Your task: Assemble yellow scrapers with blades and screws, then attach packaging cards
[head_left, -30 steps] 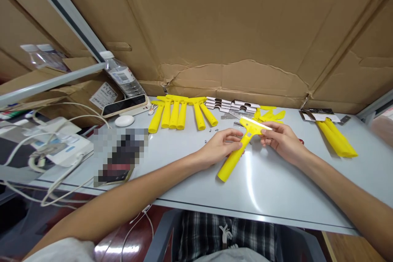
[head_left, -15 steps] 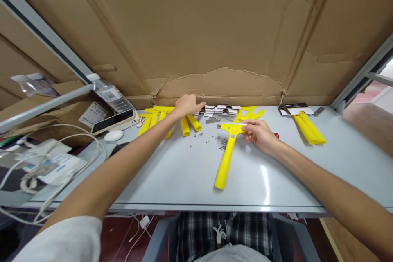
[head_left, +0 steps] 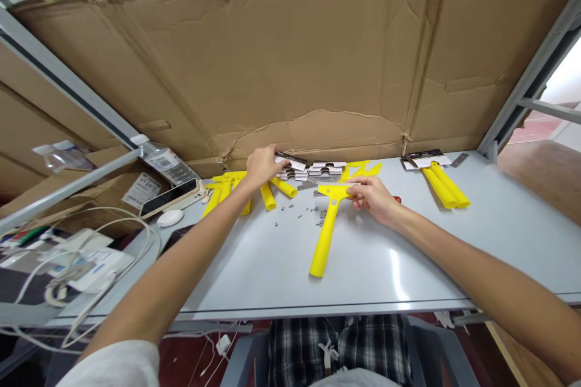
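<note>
My right hand [head_left: 370, 196] pinches the head of a yellow scraper [head_left: 324, 242] at its right end, its handle slanting toward the front edge of the desk. At the back, my left hand [head_left: 264, 164] grips a black-and-white card [head_left: 294, 162], lifted at one side above a stack of similar cards [head_left: 290, 175]. Beside that stack is a second card stack [head_left: 327, 168]. Small screws [head_left: 321, 217] lie scattered behind the scraper handle. Several yellow scraper handles [head_left: 267, 196] rest under and beside my left forearm.
Two yellow scrapers with a card [head_left: 445, 187] lie at the right, near a loose metal blade [head_left: 459, 160]. More yellow pieces [head_left: 361, 170] are behind my right hand. A phone [head_left: 170, 198], white mouse [head_left: 170, 217] and cables crowd the left. Cardboard [head_left: 318, 72] walls the back.
My left hand has closed on a card and raised its edge from the stack. My right hand still holds the scraper. The camera view has tilted up.
</note>
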Tool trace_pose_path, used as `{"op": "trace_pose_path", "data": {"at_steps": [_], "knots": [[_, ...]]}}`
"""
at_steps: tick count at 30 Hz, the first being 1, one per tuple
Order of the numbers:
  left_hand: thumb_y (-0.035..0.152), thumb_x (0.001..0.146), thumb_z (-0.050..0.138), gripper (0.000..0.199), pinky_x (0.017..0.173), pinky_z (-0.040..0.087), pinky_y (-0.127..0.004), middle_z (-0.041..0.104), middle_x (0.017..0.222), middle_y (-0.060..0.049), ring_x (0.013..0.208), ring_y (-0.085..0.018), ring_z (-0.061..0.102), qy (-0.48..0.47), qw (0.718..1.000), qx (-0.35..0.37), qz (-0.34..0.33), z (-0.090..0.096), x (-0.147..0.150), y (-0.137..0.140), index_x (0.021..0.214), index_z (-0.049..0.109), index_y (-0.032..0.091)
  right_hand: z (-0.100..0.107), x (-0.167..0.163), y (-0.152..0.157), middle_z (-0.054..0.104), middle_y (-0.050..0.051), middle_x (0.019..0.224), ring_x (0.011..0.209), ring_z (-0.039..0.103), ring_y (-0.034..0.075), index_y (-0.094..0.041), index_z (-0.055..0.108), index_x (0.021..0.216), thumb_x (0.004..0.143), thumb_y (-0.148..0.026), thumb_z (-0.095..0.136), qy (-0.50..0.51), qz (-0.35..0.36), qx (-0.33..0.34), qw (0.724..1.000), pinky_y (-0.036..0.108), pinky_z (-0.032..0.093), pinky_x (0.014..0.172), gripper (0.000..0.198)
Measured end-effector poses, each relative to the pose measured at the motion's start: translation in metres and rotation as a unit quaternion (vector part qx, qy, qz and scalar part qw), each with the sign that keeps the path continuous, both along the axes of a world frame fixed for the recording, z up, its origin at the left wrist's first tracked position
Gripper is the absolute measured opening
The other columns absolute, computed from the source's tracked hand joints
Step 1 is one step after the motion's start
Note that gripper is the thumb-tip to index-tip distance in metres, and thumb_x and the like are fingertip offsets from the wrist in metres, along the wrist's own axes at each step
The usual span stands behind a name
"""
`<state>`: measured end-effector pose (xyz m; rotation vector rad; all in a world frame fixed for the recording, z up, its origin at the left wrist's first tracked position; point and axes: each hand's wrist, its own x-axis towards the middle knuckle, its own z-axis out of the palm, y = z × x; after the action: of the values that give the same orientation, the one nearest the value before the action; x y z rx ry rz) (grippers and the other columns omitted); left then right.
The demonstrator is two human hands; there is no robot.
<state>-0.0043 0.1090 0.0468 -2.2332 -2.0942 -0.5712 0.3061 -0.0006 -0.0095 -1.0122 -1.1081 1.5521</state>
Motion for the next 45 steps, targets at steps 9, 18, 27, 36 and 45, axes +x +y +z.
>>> {"op": "trace_pose_path", "data": {"at_steps": [9,18,27,36,45], "knots": [[0.041,0.087,0.078,0.040,0.106,0.049,-0.043,0.071,0.132,-0.013,0.121,-0.030,0.066,-0.144,0.934,0.271,-0.183,-0.017,0.010,-0.085,0.119,0.067,0.021,0.009,0.007,0.000,0.066,0.005,0.077,0.058,0.050,0.009,-0.013,0.070,0.092,0.062,-0.025,0.083,0.043,-0.015,0.000,0.999,0.023,0.037,0.050,0.035],[0.034,0.065,0.094,0.060,0.050,0.048,-0.021,0.072,0.096,-0.003,0.061,-0.009,0.063,-0.706,0.701,-0.073,-0.074,-0.038,0.033,-0.115,0.113,0.061,0.020,0.020,0.017,0.004,0.059,0.001,0.073,0.057,0.045,0.006,-0.015,0.068,0.094,0.063,-0.023,0.084,0.085,-0.059,-0.007,0.995,0.021,0.038,0.051,0.036],[0.024,0.071,0.095,0.046,0.060,0.056,-0.021,0.069,0.086,0.002,0.066,-0.009,0.065,-0.804,0.573,-0.156,-0.026,-0.028,0.046,-0.133,0.101,0.061,0.018,0.026,0.028,0.012,0.053,-0.001,0.077,0.060,0.044,0.005,-0.017,0.064,0.088,0.069,-0.016,0.077,0.127,-0.155,0.001,0.980,0.018,0.043,0.051,0.023],[0.007,0.084,0.080,0.011,0.080,0.063,-0.022,0.071,0.094,-0.004,0.079,-0.009,0.069,-0.849,0.506,-0.152,-0.027,-0.031,0.047,-0.131,0.088,0.070,0.013,0.030,0.044,0.024,0.057,0.001,0.082,0.063,0.051,0.006,-0.020,0.056,0.090,0.074,-0.014,0.067,0.145,-0.295,-0.019,0.944,0.017,0.048,0.052,0.019],[-0.003,0.088,0.069,0.022,0.056,0.057,-0.008,0.073,0.098,-0.006,0.067,-0.006,0.070,-0.861,0.469,-0.195,0.032,-0.026,0.050,-0.134,0.103,0.070,0.013,0.029,0.040,0.024,0.056,0.002,0.080,0.064,0.052,0.007,-0.019,0.056,0.088,0.077,-0.013,0.064,0.145,-0.314,-0.016,0.938,0.017,0.049,0.052,0.015]]}}
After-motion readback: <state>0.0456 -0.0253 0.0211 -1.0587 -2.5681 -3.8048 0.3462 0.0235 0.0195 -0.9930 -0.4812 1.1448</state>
